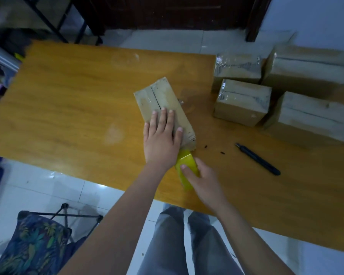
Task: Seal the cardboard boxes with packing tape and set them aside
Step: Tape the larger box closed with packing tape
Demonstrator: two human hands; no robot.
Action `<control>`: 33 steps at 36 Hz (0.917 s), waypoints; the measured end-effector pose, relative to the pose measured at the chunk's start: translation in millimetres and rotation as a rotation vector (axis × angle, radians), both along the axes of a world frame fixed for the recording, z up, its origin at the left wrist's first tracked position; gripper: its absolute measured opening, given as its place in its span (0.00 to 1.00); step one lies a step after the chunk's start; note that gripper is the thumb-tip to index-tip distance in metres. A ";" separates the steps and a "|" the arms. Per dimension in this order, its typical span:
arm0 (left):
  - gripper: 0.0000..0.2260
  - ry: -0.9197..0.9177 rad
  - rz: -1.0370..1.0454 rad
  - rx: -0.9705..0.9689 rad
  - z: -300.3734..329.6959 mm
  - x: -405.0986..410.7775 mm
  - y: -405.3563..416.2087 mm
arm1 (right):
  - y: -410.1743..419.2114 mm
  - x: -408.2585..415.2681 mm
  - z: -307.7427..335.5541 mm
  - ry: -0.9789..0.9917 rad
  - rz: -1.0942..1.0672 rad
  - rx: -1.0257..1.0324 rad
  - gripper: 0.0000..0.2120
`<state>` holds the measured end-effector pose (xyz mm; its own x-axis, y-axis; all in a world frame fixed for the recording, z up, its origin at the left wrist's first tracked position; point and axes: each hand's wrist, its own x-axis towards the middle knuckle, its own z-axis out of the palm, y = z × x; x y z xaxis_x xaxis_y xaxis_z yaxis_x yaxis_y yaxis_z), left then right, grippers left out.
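The left hand presses flat, fingers straight, on the cardboard box at mid-desk. The right hand grips a yellow tape roll at the box's near end. Four boxes and a black utility knife lie to the right.

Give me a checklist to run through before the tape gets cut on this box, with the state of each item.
1. Box held steady: ok. The left hand presses flat on top of the box on the table.
2. Tape roll in hand: ok. The right hand grips the yellow tape roll at the box's near end.
3. Tape covers the top seam: cannot tell. The seam shows at the far end; any clear tape over it is hard to see.
4. Cutter within reach: ok. The black knife lies on the table, right of the hands.
5. Room to set it aside: ok. Bare table lies in front of the four boxes at the right.
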<state>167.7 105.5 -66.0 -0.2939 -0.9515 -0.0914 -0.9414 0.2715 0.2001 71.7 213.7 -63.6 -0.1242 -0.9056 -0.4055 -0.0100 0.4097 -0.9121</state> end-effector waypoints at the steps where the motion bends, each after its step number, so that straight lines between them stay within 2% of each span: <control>1: 0.27 -0.005 0.004 0.012 0.6 -0.4 -0.3 | -0.2 0.1 -0.6 0.020 0.005 -0.003 0.13; 3: 0.25 -0.018 0.010 0.027 1.3 -1.3 -0.9 | 0.1 0.1 -2.5 0.081 0.024 -0.002 0.18; 7: 0.26 -0.035 0.005 0.020 1.5 -2.7 0.3 | 5.1 -4.1 -18.5 0.238 0.076 0.112 0.19; 10: 0.26 -0.020 0.011 0.012 1.9 -3.5 0.3 | 3.8 -6.7 -23.2 0.249 0.070 0.163 0.17; 12: 0.25 -0.007 0.014 0.012 2.9 -3.3 0.5 | 0.5 -6.2 -19.5 0.267 0.068 0.174 0.20; 15: 0.25 0.056 0.005 0.023 5.3 -2.8 -0.7 | 0.5 -3.1 -16.5 0.343 0.070 0.154 0.18; 17: 0.25 0.162 0.016 0.061 7.0 -1.5 -4.7 | 6.1 1.0 -17.6 0.371 0.048 0.145 0.19; 20: 0.24 0.452 0.077 0.199 13.2 2.1 -12.1 | 14.0 5.6 -17.2 0.269 -0.003 0.131 0.16; 21: 0.24 0.499 0.082 0.225 15.7 3.7 -13.3 | 15.2 6.1 -15.9 0.218 -0.006 0.132 0.14; 24: 0.21 0.416 0.066 0.210 23.4 9.0 -12.7 | 15.5 5.6 -18.3 0.125 0.001 0.131 0.13; 28: 0.16 0.443 0.102 0.158 34.5 14.1 -5.1 | 14.8 2.5 -20.5 0.076 0.035 0.172 0.17; 30: 0.18 0.462 0.095 0.079 38.1 17.1 7.1 | 14.1 -1.4 -20.7 0.031 0.053 0.175 0.13; 33: 0.17 0.435 -0.014 -0.053 35.2 20.1 29.8 | 11.3 -6.1 -19.5 -0.006 0.087 0.200 0.13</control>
